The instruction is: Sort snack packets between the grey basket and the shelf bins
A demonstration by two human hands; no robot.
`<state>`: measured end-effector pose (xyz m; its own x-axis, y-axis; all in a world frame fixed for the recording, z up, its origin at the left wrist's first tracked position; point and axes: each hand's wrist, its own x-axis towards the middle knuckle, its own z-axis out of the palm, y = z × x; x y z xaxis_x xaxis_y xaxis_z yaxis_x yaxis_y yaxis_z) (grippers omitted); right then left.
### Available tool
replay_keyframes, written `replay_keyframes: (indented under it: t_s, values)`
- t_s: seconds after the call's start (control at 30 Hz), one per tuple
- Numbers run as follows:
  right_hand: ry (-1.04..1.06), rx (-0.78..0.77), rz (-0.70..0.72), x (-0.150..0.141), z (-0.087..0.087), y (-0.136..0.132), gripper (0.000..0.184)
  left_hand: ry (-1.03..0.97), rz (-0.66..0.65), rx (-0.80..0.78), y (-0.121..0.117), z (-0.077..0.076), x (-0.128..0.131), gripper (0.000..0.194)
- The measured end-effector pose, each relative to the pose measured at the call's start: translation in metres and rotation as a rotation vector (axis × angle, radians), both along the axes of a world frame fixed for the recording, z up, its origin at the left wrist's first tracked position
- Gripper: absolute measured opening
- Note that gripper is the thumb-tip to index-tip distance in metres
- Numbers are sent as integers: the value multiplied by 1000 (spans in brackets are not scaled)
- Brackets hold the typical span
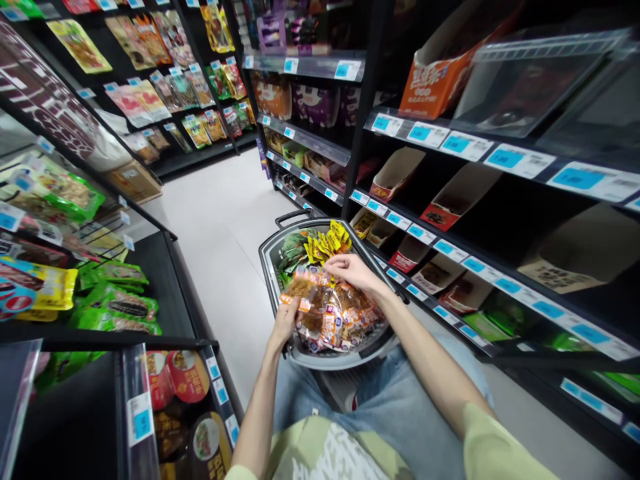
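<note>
A grey shopping basket [320, 363] stands in front of my knees, filled with small snack packets. At its near side lies a heap of clear and orange-white snack packets [345, 327]. Yellow packets [333, 241] and dark green packets [294, 248] fill the far end. My left hand [285, 323] grips the edge of an orange and clear snack packet [303, 287], raised over the heap. Above the middle of the basket is my right hand [346, 268], its fingers bent together near that packet's upper edge; whatever is between them is hidden.
Black shelves [430, 233] with blue price tags and snack boxes rise close on the right. To the left stand a rack with green snack bags [117, 310] and a shelf of round tubs [187, 377]. Pale floor [210, 213] runs ahead to a cardboard box [134, 181].
</note>
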<state>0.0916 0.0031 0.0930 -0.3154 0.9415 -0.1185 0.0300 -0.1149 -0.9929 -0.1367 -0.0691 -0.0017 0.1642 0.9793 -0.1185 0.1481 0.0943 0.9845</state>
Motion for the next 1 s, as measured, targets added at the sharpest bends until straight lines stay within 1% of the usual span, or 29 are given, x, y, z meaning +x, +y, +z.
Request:
replay_keyframes:
  t_s: [0.1,0.17,0.2,0.3,0.33,0.37,0.47,0.53,0.6,0.73,0.83,0.93,1.0]
  values:
    - [-62,56,-5,-1,-9,2,41,25,-33,35,-3,1,0,67]
    - [-100,28,3,0,-13,3,43,37,-56,42,-5,1,0,64]
    - [-137,-23,31,0,-14,3,45,37,-68,42,-6,2,0,63]
    - [-258,-280,185,-1,-16,-1,55,45,-119,62,-8,4,1,59]
    - [-267,-331,224,-4,-18,-3,56,52,-143,79,-9,5,1,57]
    - [-247,-333,235,-7,-19,-5,55,61,-166,98,-9,6,1,54]
    - [-85,-160,146,-20,-25,-9,47,92,-217,136,-10,8,2,48]
    - [4,-103,84,-26,-28,-9,46,103,-217,131,-10,9,2,48]
    - [38,-114,68,-28,-28,-8,45,102,-208,115,-9,10,3,48]
    - [54,-125,94,-25,-26,-7,42,96,-212,101,-9,11,3,49]
    - [51,-119,83,-23,-25,-7,41,133,-200,97,-11,13,2,52]
    - [56,-85,55,-23,-23,-6,48,201,-181,82,-12,18,0,54]
    - [89,-52,24,-22,-20,-2,52,247,-178,99,-12,19,-3,51]
